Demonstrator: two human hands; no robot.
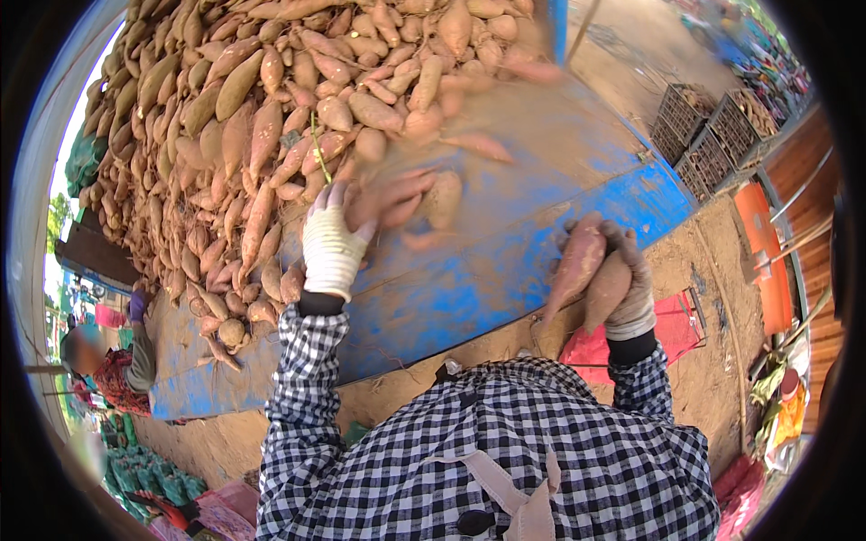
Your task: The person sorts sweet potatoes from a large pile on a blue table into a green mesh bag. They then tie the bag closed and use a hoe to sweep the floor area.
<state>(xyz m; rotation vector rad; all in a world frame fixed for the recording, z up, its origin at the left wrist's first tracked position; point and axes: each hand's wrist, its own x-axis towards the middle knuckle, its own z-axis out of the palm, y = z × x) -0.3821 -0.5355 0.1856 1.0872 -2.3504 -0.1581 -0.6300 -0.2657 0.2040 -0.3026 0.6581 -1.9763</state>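
My right hand (pixel 624 287), in a dirty glove, holds two sweet potatoes, one reddish (pixel 580 260) and one browner (pixel 608 287), beyond the front edge of the blue-painted table (pixel 433 311). My left hand (pixel 333 247), in a white glove, lies at the near edge of a large sweet potato heap (pixel 230 142). Its thumb stands apart from its fingers, and no sweet potato is held in it. Just to the right of that hand, several loose sweet potatoes (pixel 406 196) are blurred by motion. A thin green stem (pixel 318 149) rises near its fingertips.
Crates of sweet potatoes (pixel 710 145) stand on the ground past the table's right end. Beneath my right hand is a red mesh sack (pixel 666 331). Another person (pixel 122 368) reaches onto the table at the left. Green sacks (pixel 152 473) sit at lower left.
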